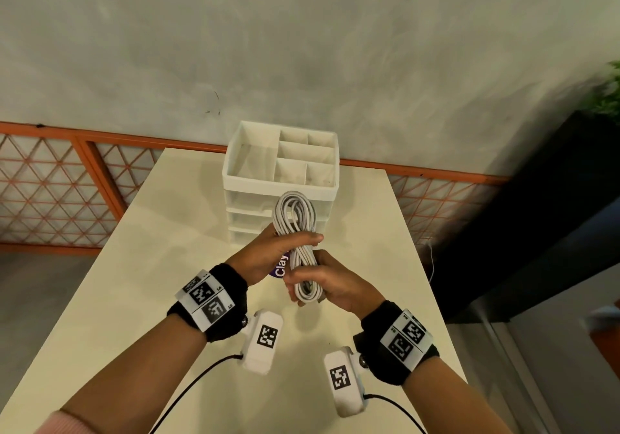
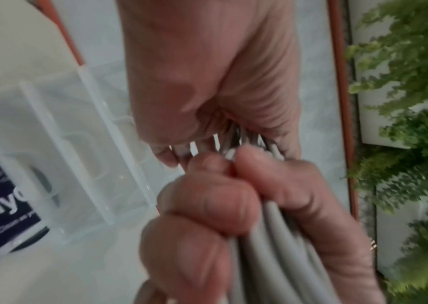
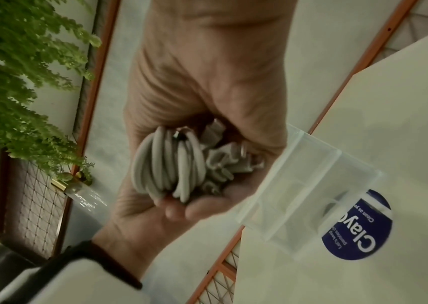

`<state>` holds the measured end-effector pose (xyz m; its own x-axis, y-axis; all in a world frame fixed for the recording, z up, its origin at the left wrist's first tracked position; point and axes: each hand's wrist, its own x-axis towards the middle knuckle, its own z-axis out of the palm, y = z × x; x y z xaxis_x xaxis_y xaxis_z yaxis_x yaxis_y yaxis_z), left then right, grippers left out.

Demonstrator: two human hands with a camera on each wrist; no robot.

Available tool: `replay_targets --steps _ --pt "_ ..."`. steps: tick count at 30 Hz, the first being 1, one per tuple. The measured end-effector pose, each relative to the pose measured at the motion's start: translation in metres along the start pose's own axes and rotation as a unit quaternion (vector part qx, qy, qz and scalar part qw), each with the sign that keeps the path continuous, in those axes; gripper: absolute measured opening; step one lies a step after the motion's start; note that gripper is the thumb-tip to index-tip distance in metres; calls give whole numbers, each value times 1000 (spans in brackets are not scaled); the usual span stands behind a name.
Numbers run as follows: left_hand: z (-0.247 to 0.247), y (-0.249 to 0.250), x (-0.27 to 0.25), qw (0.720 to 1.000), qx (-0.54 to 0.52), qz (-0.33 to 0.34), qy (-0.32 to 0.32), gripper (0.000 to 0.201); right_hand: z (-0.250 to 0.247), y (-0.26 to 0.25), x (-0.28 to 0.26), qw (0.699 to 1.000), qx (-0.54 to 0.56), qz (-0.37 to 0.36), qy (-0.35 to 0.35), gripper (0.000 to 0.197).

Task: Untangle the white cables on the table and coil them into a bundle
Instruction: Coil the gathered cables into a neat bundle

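Note:
A coiled bundle of white cable (image 1: 295, 213) stands upright above the cream table (image 1: 151, 265), held by both hands. My left hand (image 1: 285, 249) grips the bundle round its middle, fingers wrapped over the strands. Just below, my right hand (image 1: 323, 286) grips the lower loops (image 1: 307, 291). In the left wrist view my left hand (image 2: 207, 72) closes on the strands (image 2: 272, 236), and the right hand's fingers (image 2: 202, 205) curl round them nearer the camera. The right wrist view shows my right hand (image 3: 207, 82) cupping the looped ends (image 3: 165, 164) and several plugs (image 3: 229, 160), with the left hand (image 3: 142, 216) beneath.
A white drawer organizer (image 1: 281, 171) with open top compartments stands just behind the hands. A dark blue round "Clay" label (image 1: 281, 265) lies on the table under them. A thin white wire (image 1: 432, 259) hangs past the table's right edge. A dark cabinet and green plant (image 1: 607, 94) stand to the right.

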<state>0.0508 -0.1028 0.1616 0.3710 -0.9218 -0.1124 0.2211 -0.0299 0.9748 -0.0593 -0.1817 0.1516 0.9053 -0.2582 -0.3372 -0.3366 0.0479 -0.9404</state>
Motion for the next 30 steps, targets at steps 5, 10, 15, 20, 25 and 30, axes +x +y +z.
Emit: replay_targets --steps 5,10,15,20,25,30 --pt "2 0 4 968 -251 -23 20 38 0 7 4 998 -32 10 44 12" --pt "4 9 7 941 -327 -50 69 10 -5 11 3 994 -101 4 48 19" --pt "12 -1 22 929 -323 -78 161 27 -12 12 1 982 -188 -20 13 9" --pt "9 -12 29 915 -336 -112 191 35 -11 21 -4 968 -241 -62 37 18" --pt "4 -13 32 910 -348 -173 145 52 -12 31 -3 928 -358 -78 61 27" --pt "0 -40 47 898 -337 -210 192 46 -14 48 8 878 -469 -79 47 31"
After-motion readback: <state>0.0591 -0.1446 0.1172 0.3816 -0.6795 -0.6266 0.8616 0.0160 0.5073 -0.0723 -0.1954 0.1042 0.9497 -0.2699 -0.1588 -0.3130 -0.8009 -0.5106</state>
